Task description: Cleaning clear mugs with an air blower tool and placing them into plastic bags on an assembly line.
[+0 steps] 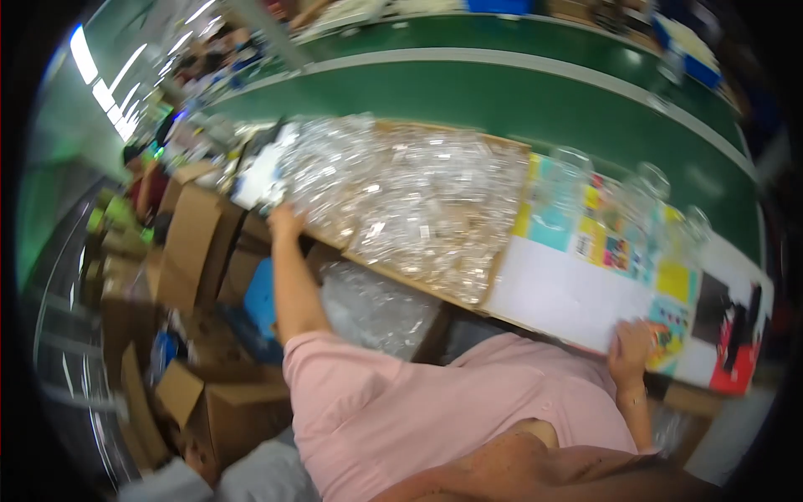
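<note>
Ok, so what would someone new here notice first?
Probably the glinting heap of clear, plastic-looking pieces in the middle of the picture, with the left hand out by its left end. Next, perhaps, the brightly printed sheet to its right, with clear containers along its far side and the right hand at its near edge.

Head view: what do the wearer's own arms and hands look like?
Pink top; its short left sleeve leaves the forearm bare. No glove shows on the left hand or right hand. Blur hides whether anything is worn at the right wrist.
</note>
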Available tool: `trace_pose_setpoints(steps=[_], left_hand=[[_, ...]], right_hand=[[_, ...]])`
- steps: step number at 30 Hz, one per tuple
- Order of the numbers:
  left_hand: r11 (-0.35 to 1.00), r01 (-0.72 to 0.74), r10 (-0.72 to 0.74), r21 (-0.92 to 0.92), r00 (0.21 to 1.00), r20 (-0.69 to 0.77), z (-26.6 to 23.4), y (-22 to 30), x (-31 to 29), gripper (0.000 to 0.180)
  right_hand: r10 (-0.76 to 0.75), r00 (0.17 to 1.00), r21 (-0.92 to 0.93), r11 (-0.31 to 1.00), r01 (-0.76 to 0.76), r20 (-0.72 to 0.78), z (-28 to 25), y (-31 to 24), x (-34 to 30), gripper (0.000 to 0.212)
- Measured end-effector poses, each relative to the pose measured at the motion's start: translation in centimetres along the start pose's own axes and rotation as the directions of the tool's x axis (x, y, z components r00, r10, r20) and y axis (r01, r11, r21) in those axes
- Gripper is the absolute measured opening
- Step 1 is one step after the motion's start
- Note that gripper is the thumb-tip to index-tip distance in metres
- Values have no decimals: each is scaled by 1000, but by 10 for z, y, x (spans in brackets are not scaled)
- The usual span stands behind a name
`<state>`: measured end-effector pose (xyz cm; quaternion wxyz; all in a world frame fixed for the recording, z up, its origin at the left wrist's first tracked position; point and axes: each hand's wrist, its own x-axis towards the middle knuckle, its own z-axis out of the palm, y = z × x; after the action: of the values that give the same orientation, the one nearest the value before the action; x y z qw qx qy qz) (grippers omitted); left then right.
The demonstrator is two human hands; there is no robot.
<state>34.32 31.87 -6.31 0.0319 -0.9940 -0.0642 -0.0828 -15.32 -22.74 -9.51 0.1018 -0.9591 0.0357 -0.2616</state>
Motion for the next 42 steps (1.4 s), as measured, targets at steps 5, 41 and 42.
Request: trace_pose_setpoints(steps=[5,41,42], left_hand=[[819,75,-76,-569,997,21,50,-115,19,51],[-460,178,692,-870,685,-226,-134,302,-371,35],[-395,60,726,-917,631,-272,-131,300,-369,36]], right_hand=[[-5,1000,134,991,6,-13,0,9,9,20],[441,897,772,554,-310,44,-122,12,29,48],[405,914,751,603,-269,3,-128,12,32,50]])
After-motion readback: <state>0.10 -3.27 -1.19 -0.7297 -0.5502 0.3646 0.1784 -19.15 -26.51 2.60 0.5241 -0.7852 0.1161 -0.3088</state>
